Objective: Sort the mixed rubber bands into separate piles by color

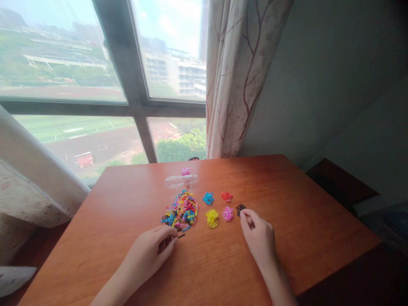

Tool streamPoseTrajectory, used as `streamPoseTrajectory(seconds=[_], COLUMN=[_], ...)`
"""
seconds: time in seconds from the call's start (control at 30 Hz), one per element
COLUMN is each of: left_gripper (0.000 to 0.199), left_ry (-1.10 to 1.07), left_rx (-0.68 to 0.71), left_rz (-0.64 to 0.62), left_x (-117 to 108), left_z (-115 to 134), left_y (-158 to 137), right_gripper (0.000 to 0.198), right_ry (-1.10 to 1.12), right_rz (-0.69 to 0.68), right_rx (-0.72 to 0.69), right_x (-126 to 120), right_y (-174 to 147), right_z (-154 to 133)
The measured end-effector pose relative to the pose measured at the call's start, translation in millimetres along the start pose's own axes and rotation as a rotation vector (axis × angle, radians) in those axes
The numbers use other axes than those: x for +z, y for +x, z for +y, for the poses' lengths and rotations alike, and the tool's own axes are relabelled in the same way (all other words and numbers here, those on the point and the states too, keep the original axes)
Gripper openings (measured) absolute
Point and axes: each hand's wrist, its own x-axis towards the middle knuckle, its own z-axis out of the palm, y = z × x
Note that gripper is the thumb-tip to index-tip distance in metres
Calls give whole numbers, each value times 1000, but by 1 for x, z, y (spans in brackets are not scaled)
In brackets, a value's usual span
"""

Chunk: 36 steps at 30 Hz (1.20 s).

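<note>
A mixed heap of small coloured rubber bands point(181, 208) lies on the wooden table. Just in front of it, my left hand point(153, 250) pinches a black rubber band point(181, 236), whose end sticks out past the fingertips. My right hand point(259, 233) is at the small black pile point(240, 208), thumb and forefinger pressed together at its near edge; whatever is between them is hidden. Between the hands are sorted piles: blue bands point(208, 198), red bands point(227, 196), yellow bands point(212, 218) and pink bands point(228, 213).
Behind the heap, a clear plastic container point(181, 181) lies on its side beside a pink-purple object point(186, 171). The brown table point(127, 204) reaches to the window point(137, 85). A patterned curtain point(229, 85) hangs at the back, and a dark wall stands to the right.
</note>
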Motion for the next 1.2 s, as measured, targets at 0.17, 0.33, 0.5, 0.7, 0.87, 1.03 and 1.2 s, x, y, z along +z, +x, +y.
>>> streamPoseTrajectory(seconds=[0.17, 0.33, 0.5, 0.7, 0.87, 1.03, 1.2], left_gripper=[20, 17, 14, 12, 29, 31, 20], left_ry=[-26, 30, 154, 194, 197, 187, 190], left_rx=[81, 240, 362, 350, 293, 274, 264], left_rz=[63, 11, -94, -197, -240, -198, -90], left_x=[0, -2, 9, 35, 46, 37, 5], left_z=[25, 65, 101, 118, 118, 113, 96], left_y=[14, 54, 111, 161, 181, 177, 146], right_gripper=[34, 29, 27, 25, 24, 23, 23], right_ry=[132, 148, 195, 235, 223, 215, 199], right_rz=[-158, -257, -270, -279, -290, -294, -306], right_rx=[-139, -189, -195, -168, -160, -166, -181], right_x=[15, 26, 27, 26, 26, 25, 23], right_y=[-32, -53, -55, -53, -54, -54, -54], right_z=[-26, -38, -37, -40, -41, -40, -42])
